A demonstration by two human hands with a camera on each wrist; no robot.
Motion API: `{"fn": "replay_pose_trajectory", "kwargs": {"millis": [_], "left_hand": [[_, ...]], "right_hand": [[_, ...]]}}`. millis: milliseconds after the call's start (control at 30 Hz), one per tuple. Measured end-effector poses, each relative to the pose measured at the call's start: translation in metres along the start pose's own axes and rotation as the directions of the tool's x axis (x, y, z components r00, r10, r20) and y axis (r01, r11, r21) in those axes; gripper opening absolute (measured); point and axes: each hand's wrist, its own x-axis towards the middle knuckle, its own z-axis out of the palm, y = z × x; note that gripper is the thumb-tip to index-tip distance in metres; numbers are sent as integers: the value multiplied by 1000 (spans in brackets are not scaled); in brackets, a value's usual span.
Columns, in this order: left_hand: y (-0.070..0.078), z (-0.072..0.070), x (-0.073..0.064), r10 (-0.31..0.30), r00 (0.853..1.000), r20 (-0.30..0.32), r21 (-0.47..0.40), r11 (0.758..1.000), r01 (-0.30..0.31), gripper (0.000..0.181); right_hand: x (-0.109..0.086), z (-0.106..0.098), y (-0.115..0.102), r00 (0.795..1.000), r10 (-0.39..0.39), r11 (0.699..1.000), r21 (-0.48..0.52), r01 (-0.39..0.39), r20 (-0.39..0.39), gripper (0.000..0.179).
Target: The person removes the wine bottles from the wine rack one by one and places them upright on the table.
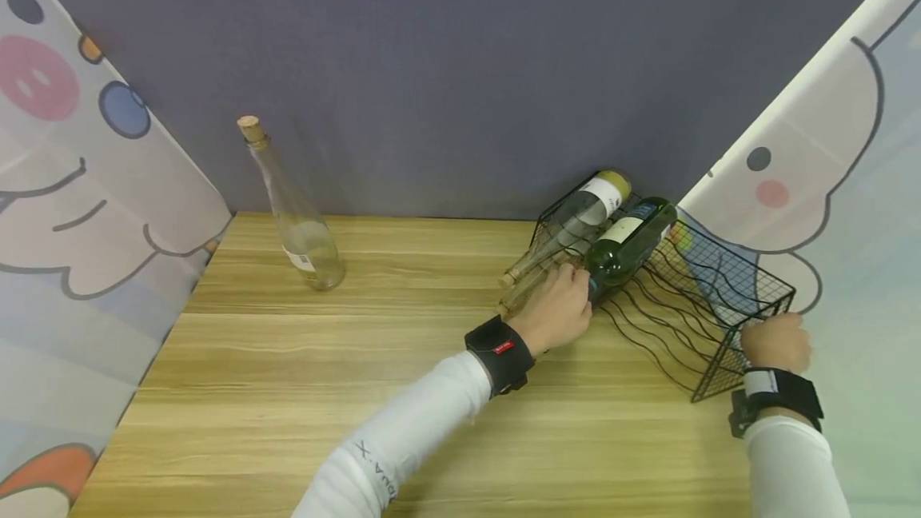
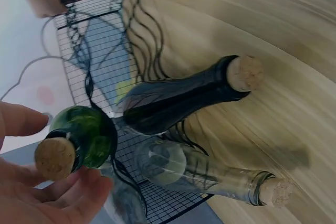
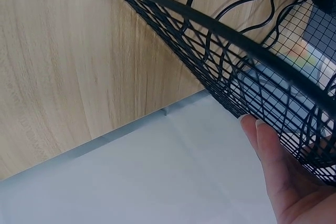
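The left hand (image 1: 554, 308) held a green bottle (image 1: 622, 242) by its neck, over the rack (image 3: 231, 31), whose right end the right hand (image 1: 779, 342) gripped. A dark bottle (image 2: 178, 100) and a clear bottle (image 2: 215, 177) lay lower in the rack; left of the rack, a corked bottle (image 1: 308, 242) stood on the table (image 1: 612, 446).

Green corked bottle (image 1: 624, 249) — tilted, at wire rack (image 1: 727, 270)

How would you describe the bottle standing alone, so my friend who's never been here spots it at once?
On the wooden table, look to the far left, near the dark back wall. A clear glass bottle stands there, slim-necked, with a cork on top and a pale label. Unlike the bottles gathered at the wire rack, it stands by itself.
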Motion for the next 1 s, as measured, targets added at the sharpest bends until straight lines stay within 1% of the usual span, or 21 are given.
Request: {"fn": "replay_pose_trajectory", "kwargs": {"millis": [100,233,300,433,500,700,767,900,933,1000], "left_hand": [[3,4,4,-14,1000,-19,23,1000,14,39],[7,6,9,-56,998,-18,-18,998,56,42],[8,7,11,-90,996,-5,-66,994,90,44],[9,11,14,-165,986,31,-192,967,167,43],[9,13,15,-182,982,44,-223,957,187,42],[11,15,18,-205,976,68,-174,961,214,40],[12,16,19,-233,968,91,-177,953,246,39],[14,17,20,-288,949,127,-182,934,308,42],[15,17,20,-304,944,129,-171,931,323,44],[16,18,20,-328,938,110,-121,932,341,50]], "right_hand": [[0,-2,-1,1000,0,1000,8,0,-5,69],[-1,-2,-1,1000,3,1000,14,-3,-11,68],[-2,-1,-1,1000,4,1000,12,-4,-9,68],[-2,0,-2,1000,3,1000,12,-3,-5,68],[-2,0,-2,1000,0,1000,19,0,-9,69],[-2,0,-1,1000,4,999,38,-3,-24,69],[-3,0,-1,1000,9,999,34,-8,-27,68],[-3,0,-2,999,14,1000,20,-13,-31,68],[-3,0,-2,1000,12,1000,17,-12,-28,68],[-2,0,-2,1000,4,1000,12,-4,-29,68]]}}
